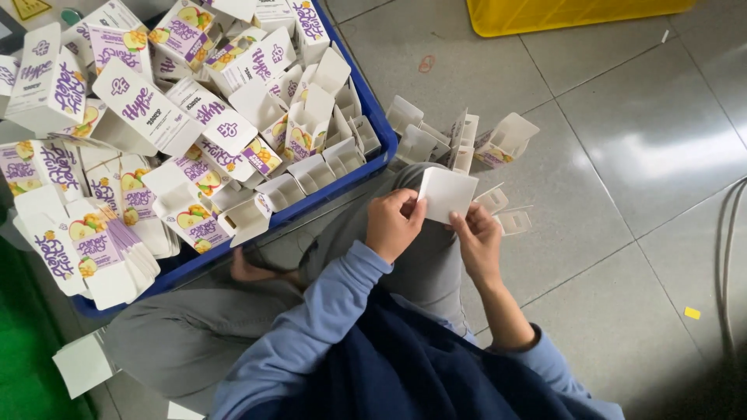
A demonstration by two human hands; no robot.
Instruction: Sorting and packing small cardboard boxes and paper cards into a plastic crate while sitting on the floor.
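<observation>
Both my hands hold one small white cardboard box (447, 193) above my knee. My left hand (393, 224) grips its left edge with curled fingers, and my right hand (476, 241) pinches its lower right corner. The box shows its plain white inner side. A blue plastic crate (372, 118) to the left is heaped with several folded white and purple cartons printed with fruit pictures (144, 109). A stack of flat cartons (101, 249) lies at the crate's near left end.
Several folded white cartons (459, 140) lie loose on the grey tiled floor beside my knee. A yellow crate (568, 14) stands at the top. Cables (727, 257) run along the right edge. A loose white carton (82, 364) lies at the lower left.
</observation>
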